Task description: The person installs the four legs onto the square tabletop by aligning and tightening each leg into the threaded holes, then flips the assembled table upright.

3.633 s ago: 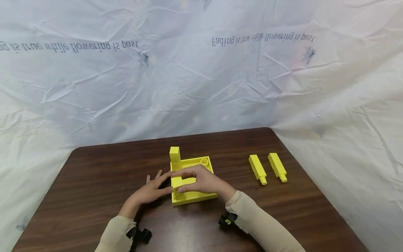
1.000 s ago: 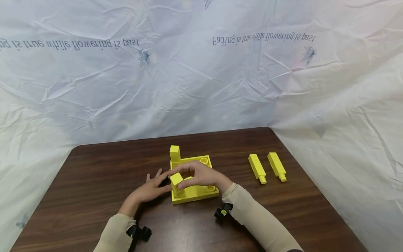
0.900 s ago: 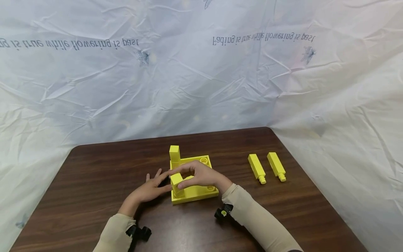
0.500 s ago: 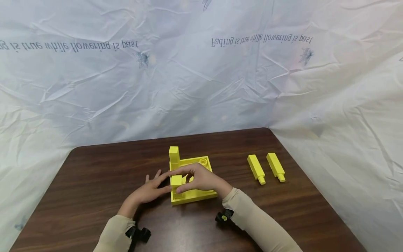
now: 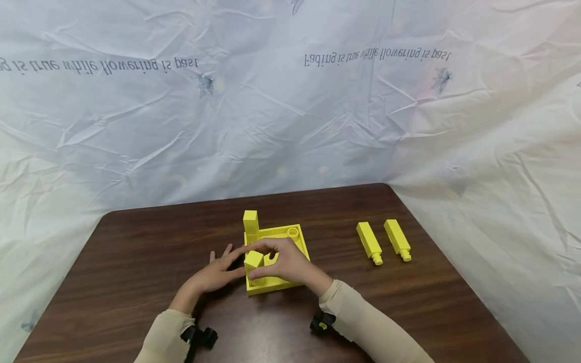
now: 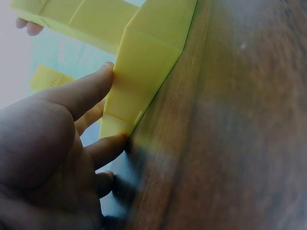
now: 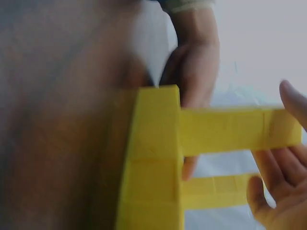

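A yellow rectangular tray (image 5: 274,289) lies flat on the table. Two square yellow posts stand upright along its left side: a back post (image 5: 251,220) and a front post (image 5: 253,259). My right hand (image 5: 290,262) holds the front post by its upper end, thumb on the near side and fingers beyond. That post sits slightly turned against the tray's edges. My left hand (image 5: 213,277) rests at the tray's left side; in the left wrist view its thumb (image 6: 98,84) touches the tray's outer wall, with fairly straight fingers beside it. The front post's foot is hidden in the head view.
Two more yellow posts with stepped, threaded-looking ends, an inner one (image 5: 369,242) and an outer one (image 5: 397,239), lie on the table to the right. A round socket (image 5: 293,233) shows in the tray's back right corner. A pale printed curtain (image 5: 290,126) hangs behind the brown table (image 5: 159,252).
The front post has turned in my right hand, from square with the tray half a second ago to angled now. My right hand has shifted slightly downward; the left has stayed put.
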### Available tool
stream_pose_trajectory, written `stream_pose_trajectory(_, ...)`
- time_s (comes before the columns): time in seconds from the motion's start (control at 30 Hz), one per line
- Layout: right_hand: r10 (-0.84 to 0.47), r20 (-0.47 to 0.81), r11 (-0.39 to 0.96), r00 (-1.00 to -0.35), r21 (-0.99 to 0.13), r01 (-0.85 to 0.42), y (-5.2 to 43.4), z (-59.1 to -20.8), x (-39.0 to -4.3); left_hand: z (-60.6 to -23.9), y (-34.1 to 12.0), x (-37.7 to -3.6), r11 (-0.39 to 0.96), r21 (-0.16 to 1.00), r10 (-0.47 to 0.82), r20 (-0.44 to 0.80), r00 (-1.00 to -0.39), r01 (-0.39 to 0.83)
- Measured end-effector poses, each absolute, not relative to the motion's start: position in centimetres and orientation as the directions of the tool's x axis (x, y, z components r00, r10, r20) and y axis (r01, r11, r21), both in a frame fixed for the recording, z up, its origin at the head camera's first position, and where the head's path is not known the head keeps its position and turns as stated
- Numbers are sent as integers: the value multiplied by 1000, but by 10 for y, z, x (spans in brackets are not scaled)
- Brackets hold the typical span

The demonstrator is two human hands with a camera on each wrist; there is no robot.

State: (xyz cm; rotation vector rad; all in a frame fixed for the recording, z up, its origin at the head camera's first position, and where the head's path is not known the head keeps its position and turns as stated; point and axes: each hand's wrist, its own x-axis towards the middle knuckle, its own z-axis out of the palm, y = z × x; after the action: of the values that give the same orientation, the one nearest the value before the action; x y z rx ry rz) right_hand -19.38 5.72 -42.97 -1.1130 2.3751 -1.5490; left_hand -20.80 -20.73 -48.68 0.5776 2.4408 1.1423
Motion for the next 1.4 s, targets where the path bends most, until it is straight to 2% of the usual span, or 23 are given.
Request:
stream_pose_trajectory(0.13,-526,299,278,-796,-824,-493,54,-434,-186,-487,-207,-209,580,787,518,-155,-841,212)
stream_pose_trajectory(0.27,-481,317,286,-818,-825,-488,50,-438,-180,-487,-208,-209,575,785,527,-138,-839,232)
stream_pose_trajectory(0.57,-422,387,253,-820,-818,-516,40,-441,-175,-487,-209,-207,566,783,536,-110,-837,260)
stream_pose_trajectory(0.83,-406,514,300,-756,-706,-641,33,-448,-177,-486,-208,-208,580,761,544,-96,-833,291)
stream_pose_trajectory(0.97,-430,476,306,-767,-723,-620,37,-450,-178,-486,-207,-207,580,769,540,-116,-833,269)
stream_pose_trajectory(1.1,-508,363,283,-781,-786,-549,46,-446,-182,-485,-207,-206,586,772,530,-133,-838,248)
stream_pose_trajectory(1.17,-571,295,248,-766,-828,-504,53,-443,-189,-486,-207,-206,589,772,523,-139,-841,239)
stream_pose_trajectory(1.23,-649,235,196,-723,-867,-458,60,-439,-199,-486,-206,-206,594,771,515,-145,-845,230)
stream_pose_trajectory(1.4,-840,139,37,-524,-950,-311,73,-433,-227,-487,-205,-206,599,775,501,-169,-849,200)
